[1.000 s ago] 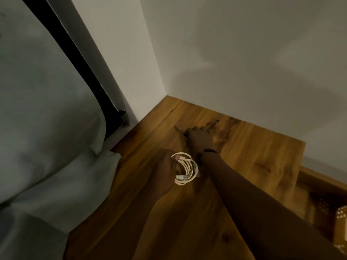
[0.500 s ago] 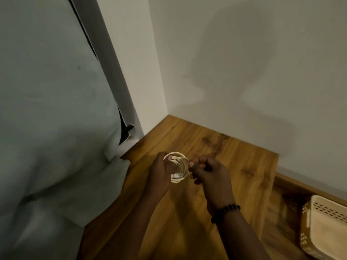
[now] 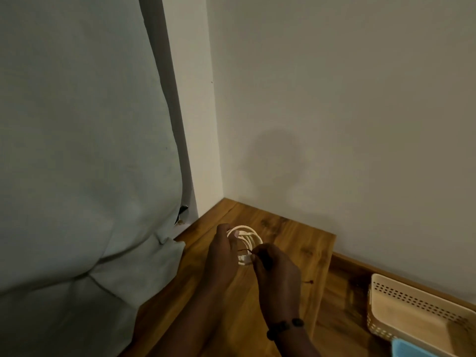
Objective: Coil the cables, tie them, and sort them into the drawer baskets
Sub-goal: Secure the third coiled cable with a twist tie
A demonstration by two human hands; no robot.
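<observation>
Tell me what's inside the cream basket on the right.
The cream basket shows only a bare floor as far as visible. Its near right corner is cut off by the frame and partly covered by a blue object, so that part is unknown.

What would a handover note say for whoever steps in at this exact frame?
Left hand grips the coiled white cable above the wooden top.
Right hand pinches a thin dark tie against the coil.
Done: cable coiled. Tie not yet visibly fastened.
Left: finish the tie, then put the coil in a basket; the beige basket sits lower right, with a blue one in front of it.
</observation>
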